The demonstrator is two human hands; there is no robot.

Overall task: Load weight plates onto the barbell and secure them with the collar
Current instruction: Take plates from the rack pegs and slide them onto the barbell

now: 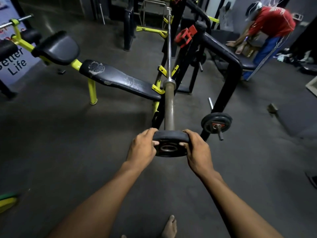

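Small black weight plate (170,144) at near end of barbell (169,93) sleeve, bore lined up with sleeve tip; whether already threaded on, cannot tell. Left hand (143,147) clamps plate's left rim, right hand (197,148) clamps right rim, thumbs on face. Barbell lies on yellow rack hooks (158,88). Red collar (186,36) sits up on rack frame. Other plates (216,122) on storage peg at right.

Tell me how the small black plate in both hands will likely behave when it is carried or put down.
The plate looks rigid and probably heavy for its size: left hand and right hand both grip it. Being round, it may roll if set on edge.
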